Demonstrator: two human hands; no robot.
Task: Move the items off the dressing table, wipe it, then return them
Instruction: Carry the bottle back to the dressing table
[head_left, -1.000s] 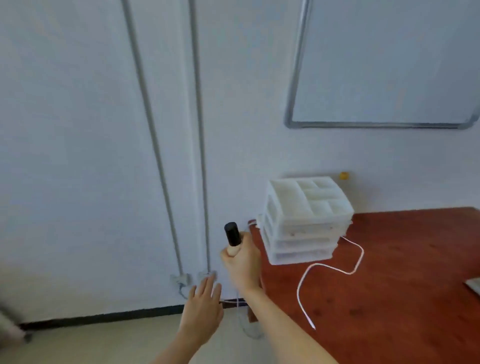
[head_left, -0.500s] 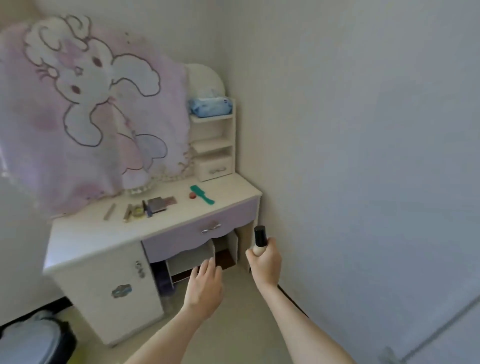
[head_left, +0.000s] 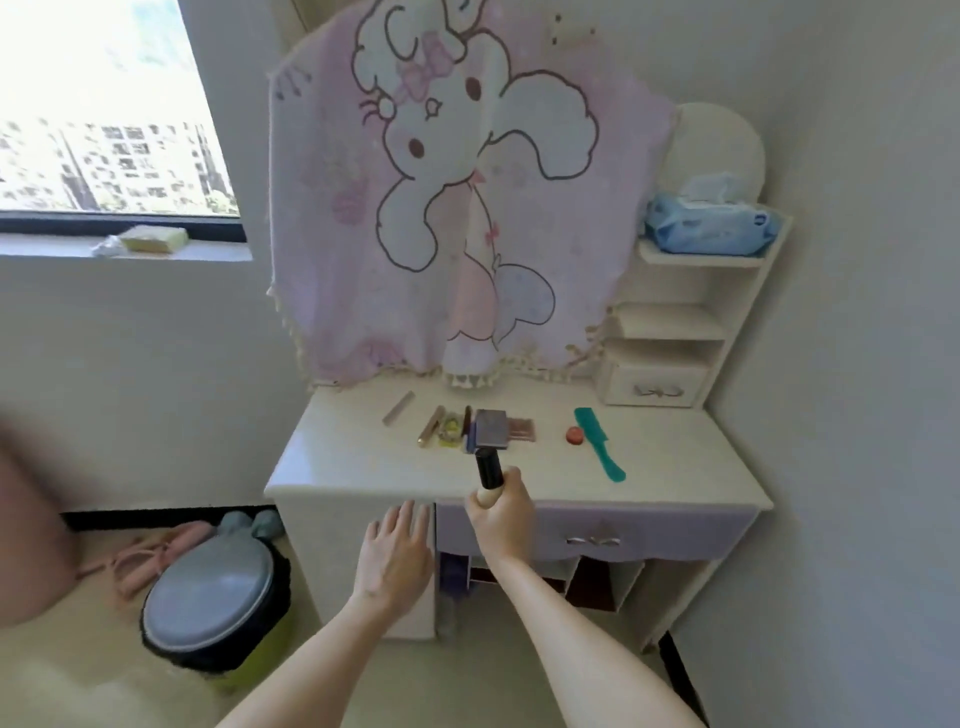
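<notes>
Since a moment ago my view has swung round to face the dressing table's worktop (head_left: 363, 467) squarely. Along its middle lie a teal comb (head_left: 600, 441), a small red disc (head_left: 573, 435) and a cluster of cosmetics (head_left: 467, 428), under a pink rabbit cloth (head_left: 441, 208). A lidded bin (head_left: 213, 608) stands on the floor by the window. My right hand (head_left: 501, 512) has its fingers clenched around a black-capped bottle (head_left: 488, 470), perhaps foundation, upright above the front edge. My left hand (head_left: 397, 558) is released, fingers spread, touching nothing.

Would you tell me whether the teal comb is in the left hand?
No, the teal comb lies on the dressing table; the left hand is empty.
</notes>
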